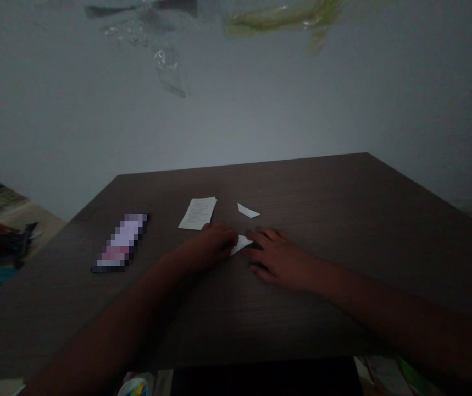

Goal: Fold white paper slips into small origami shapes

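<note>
A small white folded paper piece (241, 242) lies on the dark wooden table (343, 220) between my two hands. My left hand (215, 245) is curled, its fingertips pressed on the paper's left end. My right hand (277, 258) lies flat on the table, fingers stretched out, the fingertips touching the paper's right edge. Behind the hands lie a white rectangular paper sheet (198, 213) and a small white triangular scrap (247, 210).
A phone-shaped flat object (121, 243), its face blurred out, lies to the left on the table. A grey wall (236, 110) stands behind the table, with clear plastic bags (170, 60) hanging high up. Clutter shows on the floor at far left.
</note>
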Demonstrator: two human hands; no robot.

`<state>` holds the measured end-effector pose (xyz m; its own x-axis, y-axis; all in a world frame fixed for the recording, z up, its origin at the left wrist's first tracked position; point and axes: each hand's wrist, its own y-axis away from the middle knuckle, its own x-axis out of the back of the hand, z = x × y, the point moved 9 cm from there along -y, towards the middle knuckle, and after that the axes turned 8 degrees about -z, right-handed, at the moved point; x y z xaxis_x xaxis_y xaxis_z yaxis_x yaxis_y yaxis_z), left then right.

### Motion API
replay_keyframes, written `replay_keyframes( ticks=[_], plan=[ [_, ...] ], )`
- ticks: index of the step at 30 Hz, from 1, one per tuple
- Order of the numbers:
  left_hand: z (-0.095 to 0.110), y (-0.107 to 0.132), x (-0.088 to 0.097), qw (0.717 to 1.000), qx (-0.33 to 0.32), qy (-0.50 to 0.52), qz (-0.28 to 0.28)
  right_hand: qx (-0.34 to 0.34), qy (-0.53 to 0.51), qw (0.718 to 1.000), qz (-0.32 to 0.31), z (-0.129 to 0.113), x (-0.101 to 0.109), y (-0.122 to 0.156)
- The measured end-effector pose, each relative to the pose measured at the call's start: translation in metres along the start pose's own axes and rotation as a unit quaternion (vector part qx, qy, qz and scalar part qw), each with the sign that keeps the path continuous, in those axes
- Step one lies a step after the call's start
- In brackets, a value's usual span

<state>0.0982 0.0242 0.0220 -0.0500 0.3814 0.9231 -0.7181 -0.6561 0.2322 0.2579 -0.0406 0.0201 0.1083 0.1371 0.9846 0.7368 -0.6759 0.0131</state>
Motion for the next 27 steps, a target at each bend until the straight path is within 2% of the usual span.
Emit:
replay_keyframes(
  ticks=[3,8,13,18,22,27],
  plan=[
    [0.0,-0.002,-0.003,1.0,-0.011,0.006,0.004,0.006,-0.005,1.0,-0.005,0.002,-0.001,0.0],
    [0.005,0.005,-0.005,0.998,-0.04,0.037,0.04,0.016,-0.029,0.999,-0.001,0.006,0.0,0.0],
    [0.001,0.006,-0.009,0.997,-0.011,0.057,0.056,0.026,-0.062,0.998,0.01,0.011,-0.004,-0.001],
    [0.003,0.007,-0.008,0.994,-0.017,0.082,0.073,0.024,-0.069,0.997,0.024,0.016,-0.006,-0.003],
    [0.008,0.008,-0.007,0.995,-0.011,0.068,0.077,0.026,-0.102,0.993,0.046,0.023,-0.003,-0.005],
    [0.009,0.009,-0.003,0.994,0.007,0.045,0.098,-0.007,-0.125,0.989,0.072,0.034,0.0,-0.007]
  ],
)
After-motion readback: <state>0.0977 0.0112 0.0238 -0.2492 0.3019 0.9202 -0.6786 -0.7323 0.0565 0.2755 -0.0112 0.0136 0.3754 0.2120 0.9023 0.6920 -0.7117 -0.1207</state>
